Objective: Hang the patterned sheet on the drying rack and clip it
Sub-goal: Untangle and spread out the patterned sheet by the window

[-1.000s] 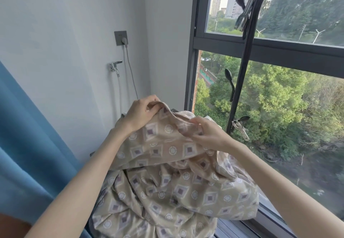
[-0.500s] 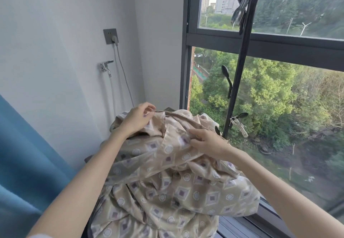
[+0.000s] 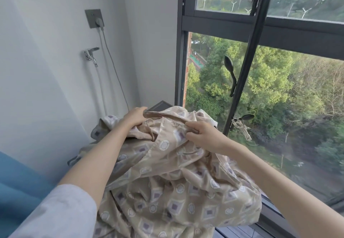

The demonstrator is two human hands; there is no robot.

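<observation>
Head view: your left hand (image 3: 134,117) and right hand (image 3: 202,134) each pinch the hemmed edge of the patterned sheet (image 3: 167,182), stretched between them; the rest hangs bunched below your forearms, beside the black rack pole (image 3: 247,64) with its clip (image 3: 240,124).

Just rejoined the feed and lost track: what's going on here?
A person grips the hemmed edge of the patterned sheet with both hands, the left hand and the right hand a little apart. The rest of the sheet is bunched up below them. It is not yet on the black drying rack pole by the window, where a metal clip hangs unused.
</observation>
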